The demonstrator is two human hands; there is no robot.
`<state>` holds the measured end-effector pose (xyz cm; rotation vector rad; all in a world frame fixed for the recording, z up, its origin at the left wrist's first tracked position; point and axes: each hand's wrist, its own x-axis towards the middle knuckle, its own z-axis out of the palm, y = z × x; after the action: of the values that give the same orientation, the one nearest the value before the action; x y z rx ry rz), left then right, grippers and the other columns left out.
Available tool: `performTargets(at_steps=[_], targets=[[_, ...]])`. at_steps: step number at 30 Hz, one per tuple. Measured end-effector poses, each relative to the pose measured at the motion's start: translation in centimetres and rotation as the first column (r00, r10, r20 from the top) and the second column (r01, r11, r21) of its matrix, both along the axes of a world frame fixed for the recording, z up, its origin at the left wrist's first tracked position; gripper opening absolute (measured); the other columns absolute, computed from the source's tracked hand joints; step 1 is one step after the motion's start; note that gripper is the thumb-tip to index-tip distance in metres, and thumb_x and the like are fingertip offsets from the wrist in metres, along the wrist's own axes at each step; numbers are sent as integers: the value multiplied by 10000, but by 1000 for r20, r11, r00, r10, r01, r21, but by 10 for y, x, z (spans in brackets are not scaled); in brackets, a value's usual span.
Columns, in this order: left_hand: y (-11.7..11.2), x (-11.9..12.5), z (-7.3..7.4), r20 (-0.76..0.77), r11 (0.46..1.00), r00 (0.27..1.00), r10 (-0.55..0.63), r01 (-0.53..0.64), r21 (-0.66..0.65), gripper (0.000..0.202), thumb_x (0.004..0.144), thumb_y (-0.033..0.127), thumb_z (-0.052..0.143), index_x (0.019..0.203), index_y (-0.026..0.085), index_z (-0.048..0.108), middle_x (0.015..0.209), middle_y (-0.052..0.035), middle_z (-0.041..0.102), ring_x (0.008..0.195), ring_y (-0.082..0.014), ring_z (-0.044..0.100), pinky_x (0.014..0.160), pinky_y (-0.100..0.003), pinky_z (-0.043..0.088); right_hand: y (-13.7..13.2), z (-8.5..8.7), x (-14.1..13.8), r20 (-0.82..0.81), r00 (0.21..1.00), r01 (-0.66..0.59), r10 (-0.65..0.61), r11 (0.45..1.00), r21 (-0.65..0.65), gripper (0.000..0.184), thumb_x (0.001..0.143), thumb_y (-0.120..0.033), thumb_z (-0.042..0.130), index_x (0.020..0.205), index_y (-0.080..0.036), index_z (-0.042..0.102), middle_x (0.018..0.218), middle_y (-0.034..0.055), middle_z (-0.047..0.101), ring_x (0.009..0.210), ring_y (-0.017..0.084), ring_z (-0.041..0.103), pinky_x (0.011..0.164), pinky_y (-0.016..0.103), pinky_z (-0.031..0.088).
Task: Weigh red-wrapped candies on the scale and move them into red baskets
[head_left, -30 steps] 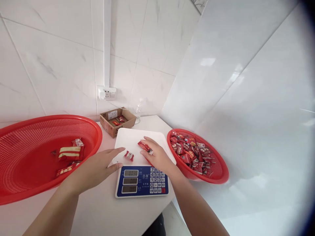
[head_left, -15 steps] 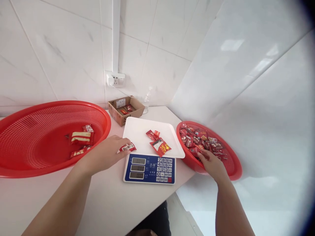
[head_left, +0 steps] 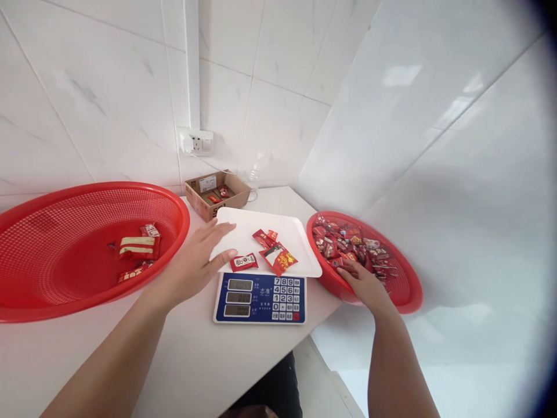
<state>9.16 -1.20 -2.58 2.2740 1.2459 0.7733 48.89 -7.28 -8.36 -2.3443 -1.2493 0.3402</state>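
My left hand [head_left: 195,264] is open over the left edge of the white weighing tray [head_left: 296,232], its fingers spread and holding nothing. Just right of its thumb lies a small red and white candy packet [head_left: 243,262]. Beside that, a larger red and yellow packet [head_left: 279,258] and smaller red wrapped pieces [head_left: 263,238] rest on the same tray. At the near rim of the right red basket [head_left: 411,284], my right hand [head_left: 363,284] has its fingertips closed on a red packet [head_left: 336,263], partly covered by the fingers. Many red wrapped candies [head_left: 354,235] fill that basket.
A big red mesh basket [head_left: 93,188] with several packets stands on the left. The scale's blue panel [head_left: 261,299] faces me. Behind the tray are a cardboard box [head_left: 204,203] holding small red packets and a clear plastic bottle [head_left: 255,171]. Tiled walls border the table.
My left hand has let go of the red and white candy packet, which now lies on the tray, and its fingers have spread. My right hand stays at the right basket. The view has shifted slightly.
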Motion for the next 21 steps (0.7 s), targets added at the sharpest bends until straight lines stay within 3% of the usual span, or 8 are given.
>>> performTargets(at_steps=[3, 6, 10, 14, 21], targets=[[-5, -6, 10, 205, 989, 970, 127, -139, 47, 485, 918, 529, 386, 1293, 247, 507, 1394, -75, 525, 1315, -285, 435, 996, -445, 446, 2, 0, 1, -38, 999, -26, 26, 1000, 1, 488, 766, -494, 544, 1190, -269, 631, 1204, 61, 661, 1070, 304, 615, 898, 443, 448], [-10, -11, 16, 361, 964, 914, 187, -241, 111, 402, 920, 512, 408, 1186, 260, 576, 1215, -49, 652, 1150, -250, 580, 906, -380, 503, 2, -3, 3, 4, 1000, -22, 22, 1000, 20, 472, 758, -506, 547, 1154, -274, 657, 1166, 59, 680, 1024, 310, 633, 853, 435, 464], [-14, -14, 18, 499, 941, 853, 154, -281, 190, 293, 945, 447, 414, 1116, 292, 594, 1112, -7, 682, 1124, -211, 590, 940, -353, 478, 1, -8, 6, 80, 997, -11, 9, 999, 31, 487, 768, -549, 528, 1154, -286, 666, 1042, 67, 721, 907, 302, 664, 756, 409, 484], [-13, -14, 18, 611, 942, 790, 53, -243, 232, 289, 969, 385, 396, 1184, 288, 563, 1068, -8, 679, 1090, -186, 594, 977, -365, 444, 0, -6, 3, 105, 994, -16, 16, 1000, 1, 451, 809, -558, 468, 1109, -300, 685, 1098, 59, 704, 924, 299, 659, 743, 402, 486], [-13, -14, 19, 602, 939, 795, 74, -259, 227, 308, 969, 387, 398, 1193, 255, 562, 998, -14, 694, 1006, -183, 621, 901, -355, 479, 1, -4, 2, 91, 994, -56, 58, 998, -30, 414, 836, -499, 431, 1087, -296, 689, 1116, 53, 699, 958, 294, 650, 795, 403, 481]])
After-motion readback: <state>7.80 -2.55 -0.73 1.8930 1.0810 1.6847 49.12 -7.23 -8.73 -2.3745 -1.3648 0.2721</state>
